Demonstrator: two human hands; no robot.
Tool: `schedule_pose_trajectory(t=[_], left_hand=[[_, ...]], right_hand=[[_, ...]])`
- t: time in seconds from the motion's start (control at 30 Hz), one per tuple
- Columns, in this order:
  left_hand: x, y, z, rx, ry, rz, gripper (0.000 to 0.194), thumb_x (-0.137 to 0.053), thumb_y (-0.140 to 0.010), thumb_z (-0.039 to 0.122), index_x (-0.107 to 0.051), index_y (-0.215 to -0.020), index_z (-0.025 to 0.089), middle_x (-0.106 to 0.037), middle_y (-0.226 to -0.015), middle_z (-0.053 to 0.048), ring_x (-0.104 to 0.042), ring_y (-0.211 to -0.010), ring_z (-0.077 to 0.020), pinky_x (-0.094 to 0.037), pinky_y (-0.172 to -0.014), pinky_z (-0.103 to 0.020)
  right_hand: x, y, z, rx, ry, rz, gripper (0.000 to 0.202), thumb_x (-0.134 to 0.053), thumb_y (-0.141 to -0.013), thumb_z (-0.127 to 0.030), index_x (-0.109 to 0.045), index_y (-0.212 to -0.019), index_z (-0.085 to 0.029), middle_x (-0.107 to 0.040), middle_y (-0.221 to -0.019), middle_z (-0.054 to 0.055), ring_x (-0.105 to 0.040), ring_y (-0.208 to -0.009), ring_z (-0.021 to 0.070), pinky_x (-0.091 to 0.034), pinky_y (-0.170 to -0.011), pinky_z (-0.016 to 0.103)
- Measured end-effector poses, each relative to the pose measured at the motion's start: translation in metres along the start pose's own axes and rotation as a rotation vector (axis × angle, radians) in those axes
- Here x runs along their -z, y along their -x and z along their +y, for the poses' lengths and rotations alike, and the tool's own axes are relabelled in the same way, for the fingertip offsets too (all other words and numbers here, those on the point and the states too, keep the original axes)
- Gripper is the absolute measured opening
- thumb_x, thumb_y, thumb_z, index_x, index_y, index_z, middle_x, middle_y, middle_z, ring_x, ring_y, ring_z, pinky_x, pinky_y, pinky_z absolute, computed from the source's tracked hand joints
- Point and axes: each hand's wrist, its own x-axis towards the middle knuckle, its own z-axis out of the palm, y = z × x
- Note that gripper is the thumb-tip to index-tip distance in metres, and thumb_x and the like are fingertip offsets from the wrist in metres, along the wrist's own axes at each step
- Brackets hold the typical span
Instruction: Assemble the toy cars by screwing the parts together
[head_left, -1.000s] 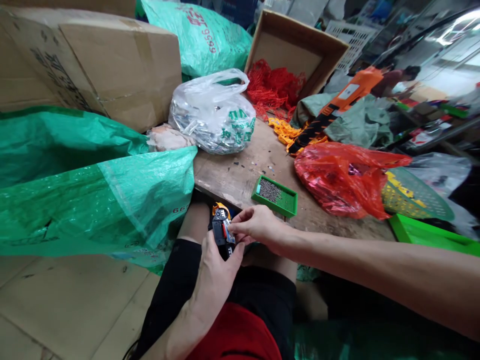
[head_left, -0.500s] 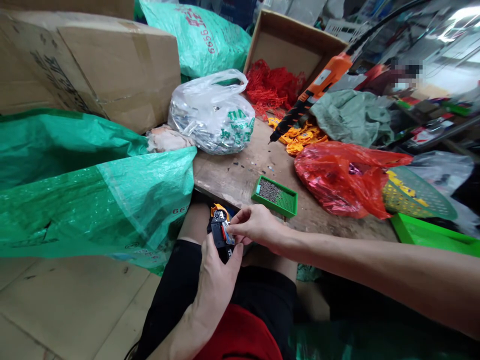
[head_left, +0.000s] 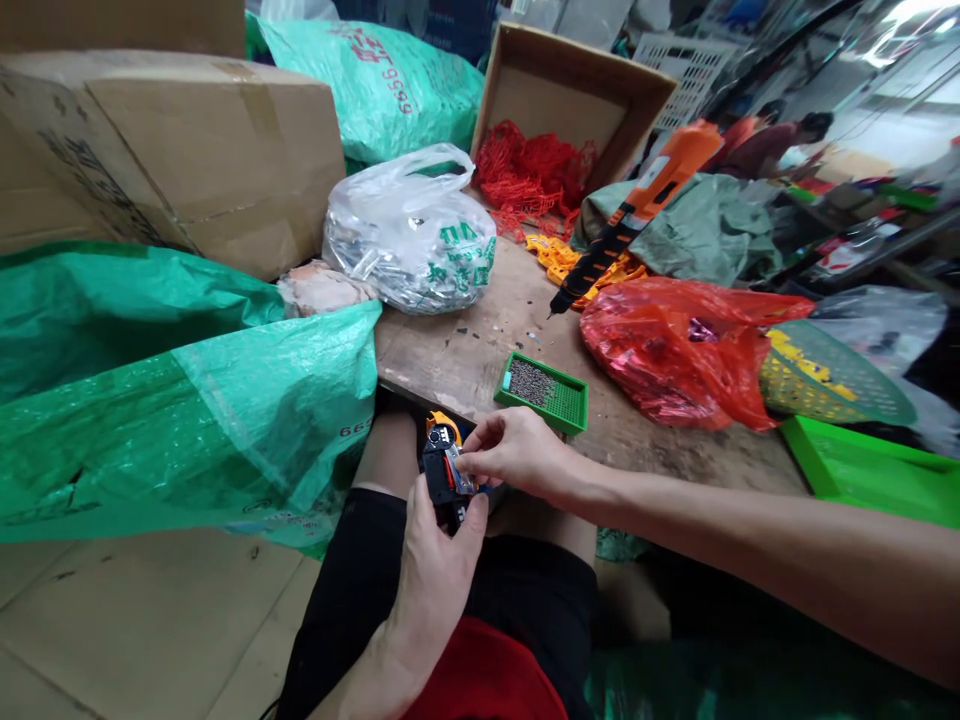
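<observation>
Above my lap, a small black and orange device (head_left: pixel 442 465) with a red strip and a silvery part on its side is held in my left hand (head_left: pixel 437 550), its fingers and thumb wrapped round the lower end. My right hand (head_left: pixel 517 450) is closed in a pinch at the device's right side, with its fingertips at the silvery part. Whether a small piece sits between those fingertips is too small to tell. Beyond my right hand, a green tray (head_left: pixel 574 405) of small metal screws lies near the table edge.
An orange and black electric screwdriver (head_left: pixel 637 215) hangs over the table (head_left: pixel 427 350). Around it are a white plastic bag (head_left: pixel 412 235), red bag (head_left: pixel 667 350), orange parts (head_left: pixel 555 258) and red pieces (head_left: pixel 532 170). A green sack (head_left: pixel 277 400) lies left; people sit far back right.
The view has shifted slightly. The hanging screwdriver has swung a little and stands at a different tilt. Both hands keep their grip, with the right fingertips still at the device's side.
</observation>
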Motion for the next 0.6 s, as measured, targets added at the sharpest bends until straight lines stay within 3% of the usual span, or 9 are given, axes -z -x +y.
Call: schedule_pose_trajectory(t=[0.17,0.47,0.6], left_hand=[[0.001,0.003,0.002,-0.022,-0.004,-0.036,0.055,-0.062,-0.089,0.053,-0.057,-0.128,0.014,-0.073,-0.121,-0.021,-0.071,-0.116,-0.036,-0.055,-0.1,-0.053],[-0.006,0.002,-0.011,-0.072,-0.027,0.061,0.054,-0.071,-0.085,0.056,-0.06,-0.123,0.019,-0.077,-0.105,-0.015,-0.076,-0.101,-0.0334,-0.063,-0.081,-0.046],[-0.005,0.0,-0.004,-0.079,-0.086,0.047,0.053,-0.071,-0.086,0.059,-0.061,-0.119,0.018,-0.076,-0.103,-0.015,-0.076,-0.098,-0.0338,-0.063,-0.084,-0.048]], right_hand=[[-0.002,0.007,-0.001,-0.054,-0.017,-0.011,0.01,-0.079,-0.075,-0.016,-0.074,-0.067,-0.014,-0.071,-0.058,0.002,-0.065,-0.051,0.0107,-0.055,-0.046,0.018],[0.008,0.008,-0.005,-0.022,0.094,-0.077,0.012,-0.077,-0.076,-0.018,-0.075,-0.065,-0.014,-0.071,-0.056,0.003,-0.062,-0.047,0.0103,-0.053,-0.044,0.017],[0.011,0.005,-0.009,-0.056,0.109,-0.094,0.016,-0.078,-0.077,-0.019,-0.074,-0.062,-0.015,-0.071,-0.055,0.003,-0.065,-0.048,0.012,-0.055,-0.045,0.019]])
